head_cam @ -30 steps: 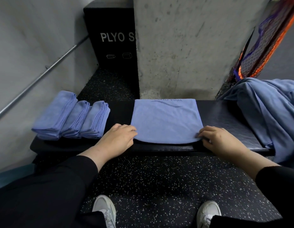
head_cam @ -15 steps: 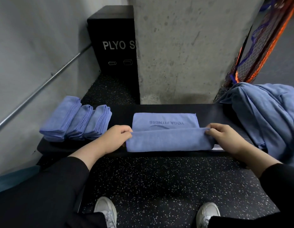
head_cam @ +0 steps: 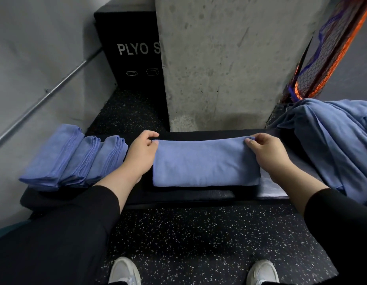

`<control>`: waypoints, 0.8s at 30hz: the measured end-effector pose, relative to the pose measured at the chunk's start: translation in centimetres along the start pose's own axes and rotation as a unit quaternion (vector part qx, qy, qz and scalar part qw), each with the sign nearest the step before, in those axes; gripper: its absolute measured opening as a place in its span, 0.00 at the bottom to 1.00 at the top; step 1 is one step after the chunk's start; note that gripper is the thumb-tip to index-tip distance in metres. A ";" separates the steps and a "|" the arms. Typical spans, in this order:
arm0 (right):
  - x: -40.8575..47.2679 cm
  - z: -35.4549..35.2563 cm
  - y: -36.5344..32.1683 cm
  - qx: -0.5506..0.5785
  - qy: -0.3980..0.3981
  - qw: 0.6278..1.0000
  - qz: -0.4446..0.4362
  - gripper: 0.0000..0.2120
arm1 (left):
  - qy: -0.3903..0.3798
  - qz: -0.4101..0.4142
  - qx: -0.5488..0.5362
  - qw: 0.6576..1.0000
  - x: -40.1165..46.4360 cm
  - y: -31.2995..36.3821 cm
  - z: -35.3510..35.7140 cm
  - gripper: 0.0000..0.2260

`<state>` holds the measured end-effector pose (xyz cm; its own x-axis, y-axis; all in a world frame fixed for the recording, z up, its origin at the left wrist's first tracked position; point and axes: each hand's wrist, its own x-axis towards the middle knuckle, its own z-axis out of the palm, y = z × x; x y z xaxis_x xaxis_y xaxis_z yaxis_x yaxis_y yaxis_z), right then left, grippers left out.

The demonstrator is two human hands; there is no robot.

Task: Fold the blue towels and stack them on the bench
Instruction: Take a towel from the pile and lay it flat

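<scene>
Left grip (head_cam: 141, 153), right grip (head_cam: 267, 153) pinching.

Single head-worn wide-angle view, looking forward and steeply down, close over the bench (head_cam: 178, 199)

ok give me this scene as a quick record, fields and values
towel in hand: blue towel folded flat on the bench
left hand: pinches the towel's far left corner
right hand: pinches its far right corner
done: three folded towels leaning in a row, left end
to do: heap of blue towels, right end
</scene>
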<state>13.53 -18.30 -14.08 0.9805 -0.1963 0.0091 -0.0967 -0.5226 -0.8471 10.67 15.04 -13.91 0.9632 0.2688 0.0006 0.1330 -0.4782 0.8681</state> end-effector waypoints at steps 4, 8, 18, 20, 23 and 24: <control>2.7 1.5 0.3 -0.068 0.015 0.998 0.001 0.08 | 0.007 0.006 0.060 0.998 2.9 -0.4 1.6 0.11; 2.9 2.7 1.0 -0.210 0.042 0.976 -0.022 0.22 | 0.025 0.064 0.235 0.969 3.6 -0.7 2.2 0.21; -3.2 9.0 -0.5 -0.305 -0.124 0.934 -0.136 0.26 | -0.191 0.215 0.423 0.859 -1.2 -1.3 7.0 0.27; -3.8 9.0 0.6 -0.364 -0.155 0.910 -0.124 0.33 | -0.207 0.208 0.429 0.854 -1.3 -1.8 7.0 0.28; -3.5 7.9 1.7 -0.396 -0.158 0.889 -0.169 0.42 | -0.214 0.219 0.438 0.845 -0.8 -2.1 6.4 0.30; -3.3 7.5 1.9 -0.404 -0.162 0.882 -0.179 0.43 | -0.216 0.224 0.442 0.841 -0.6 -2.3 6.3 0.30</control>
<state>11.40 -12.42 -19.74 0.9579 0.2799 -0.0644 0.2665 -0.9497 -0.1642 11.21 10.69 -18.98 0.9323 -0.3423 -0.1168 -0.3289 -0.9368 0.1195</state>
